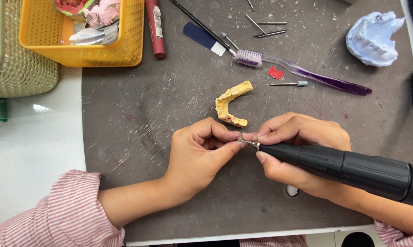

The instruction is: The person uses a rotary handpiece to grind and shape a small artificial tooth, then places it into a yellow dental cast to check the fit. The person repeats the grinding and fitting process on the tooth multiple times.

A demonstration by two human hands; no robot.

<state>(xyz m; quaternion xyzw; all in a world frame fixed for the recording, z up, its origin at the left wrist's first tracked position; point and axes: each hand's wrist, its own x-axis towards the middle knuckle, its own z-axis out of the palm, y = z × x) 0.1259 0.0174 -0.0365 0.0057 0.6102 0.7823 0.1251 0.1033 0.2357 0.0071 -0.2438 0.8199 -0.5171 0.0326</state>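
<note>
The left hand (197,155) has its thumb and forefinger pinched together on a very small grey piece (240,137), too small to make out further, while the other fingers curl into the palm. Touching those fingertips from the other side, the right hand (298,153) is closed around a thick black rotary handpiece (353,167) with a ribbed grip; its thin metal tip (252,144) meets the pinched piece, and the right thumb and forefinger press close beside that tip. Both hands rest near the middle of the front edge of a scratched dark grey bench mat (138,114), and both wrists come out of pink-and-white striped sleeves (64,215).

Just beyond the fingertips, apart from them, lies a yellow horseshoe-shaped plaster dental cast (231,104) with a small red spot at its near end. Farther back on the mat are a clear purple toothbrush (302,71), a small red scrap (275,72), a burr with a pale blue head (289,83) and several thin metal burrs (266,27). Toward the mat's back right corner sits a pale blue-white dental cast (373,39). At the back left corner a yellow plastic basket (78,45) overlaps the mat's edge, with a beige woven basket (14,68) beside it on the white bench (28,146).
</note>
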